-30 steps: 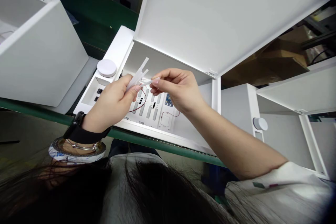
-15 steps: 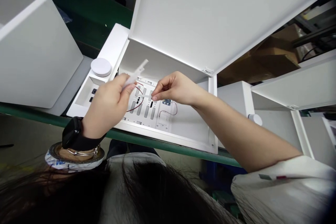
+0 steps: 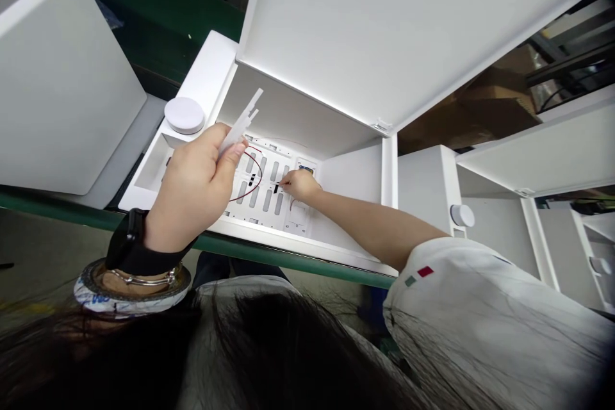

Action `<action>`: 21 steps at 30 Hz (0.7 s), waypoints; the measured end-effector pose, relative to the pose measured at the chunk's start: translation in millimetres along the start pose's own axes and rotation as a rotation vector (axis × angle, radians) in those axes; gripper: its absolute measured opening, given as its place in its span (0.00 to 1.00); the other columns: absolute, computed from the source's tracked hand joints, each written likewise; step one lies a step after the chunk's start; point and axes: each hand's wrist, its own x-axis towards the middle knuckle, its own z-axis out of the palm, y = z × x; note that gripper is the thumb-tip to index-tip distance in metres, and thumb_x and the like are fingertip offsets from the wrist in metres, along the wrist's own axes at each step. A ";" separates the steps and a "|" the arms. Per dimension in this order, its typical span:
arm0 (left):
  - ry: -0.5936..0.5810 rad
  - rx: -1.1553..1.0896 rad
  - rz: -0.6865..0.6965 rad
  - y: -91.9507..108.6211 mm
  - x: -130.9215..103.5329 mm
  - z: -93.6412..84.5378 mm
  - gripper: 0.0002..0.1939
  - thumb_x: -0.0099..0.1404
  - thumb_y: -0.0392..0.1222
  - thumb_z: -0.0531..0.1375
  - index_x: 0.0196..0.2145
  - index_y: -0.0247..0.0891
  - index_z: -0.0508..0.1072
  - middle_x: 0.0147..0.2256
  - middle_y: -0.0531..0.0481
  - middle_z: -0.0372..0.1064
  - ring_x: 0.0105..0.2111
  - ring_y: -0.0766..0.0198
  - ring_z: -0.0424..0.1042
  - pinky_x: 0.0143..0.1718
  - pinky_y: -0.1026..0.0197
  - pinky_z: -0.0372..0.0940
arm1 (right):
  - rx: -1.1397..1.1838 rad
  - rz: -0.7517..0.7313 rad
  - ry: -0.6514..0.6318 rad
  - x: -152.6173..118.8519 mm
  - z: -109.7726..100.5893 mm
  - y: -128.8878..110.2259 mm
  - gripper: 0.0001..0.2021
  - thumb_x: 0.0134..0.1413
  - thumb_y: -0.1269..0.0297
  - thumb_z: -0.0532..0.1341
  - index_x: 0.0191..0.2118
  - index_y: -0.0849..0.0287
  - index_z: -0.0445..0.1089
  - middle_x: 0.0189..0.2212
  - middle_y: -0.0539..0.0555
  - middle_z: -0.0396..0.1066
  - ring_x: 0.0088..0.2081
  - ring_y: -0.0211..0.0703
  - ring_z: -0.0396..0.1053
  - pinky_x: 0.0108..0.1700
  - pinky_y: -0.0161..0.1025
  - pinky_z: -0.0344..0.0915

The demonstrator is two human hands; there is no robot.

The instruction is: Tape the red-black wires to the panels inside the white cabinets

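A bundle of thin whitish strips (image 3: 243, 123) sticks up from my left hand (image 3: 195, 173), whose thumb and fingers are closed around it above the open white cabinet. Deep inside the cabinet, my right hand (image 3: 302, 186) has its fingertips pinched together at the white slotted panel (image 3: 262, 213), beside a small black slot (image 3: 276, 189). Whatever lies between those fingertips is hidden. A dark red wire (image 3: 261, 173) curves over the panel between my hands. Just behind my right hand, a small blue circuit board (image 3: 306, 168) is partly covered.
The cabinet's large white lid (image 3: 384, 32) stands raised behind the opening. On its left side sits a round white knob (image 3: 184, 115). Another white cabinet (image 3: 67, 90) is at the left, and a further one (image 3: 423, 186) at the right. A green bench edge (image 3: 298, 262) runs along the front.
My right hand has reached lower and deeper, down to the slotted panel. My left hand has shifted slightly left and up, still holding the whitish strips.
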 end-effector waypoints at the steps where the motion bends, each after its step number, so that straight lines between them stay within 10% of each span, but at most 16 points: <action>1: -0.004 -0.004 0.003 0.1 0.0 -0.2 0.12 0.70 0.48 0.51 0.33 0.40 0.67 0.23 0.53 0.62 0.24 0.64 0.61 0.25 0.59 0.52 | -0.010 -0.031 0.004 0.1 2.9 2.3 0.13 0.54 0.71 0.61 0.42 0.58 0.79 0.43 0.52 0.78 0.45 0.42 0.73 0.48 0.33 0.65; 21: -0.023 0.027 0.009 -0.4 1.8 0.0 0.12 0.70 0.48 0.51 0.31 0.40 0.65 0.23 0.52 0.62 0.24 0.64 0.59 0.26 0.59 0.50 | -0.253 -0.216 -0.074 7.2 23.6 2.9 0.17 0.60 0.73 0.53 0.48 0.60 0.77 0.41 0.59 0.75 0.45 0.45 0.70 0.43 0.35 0.60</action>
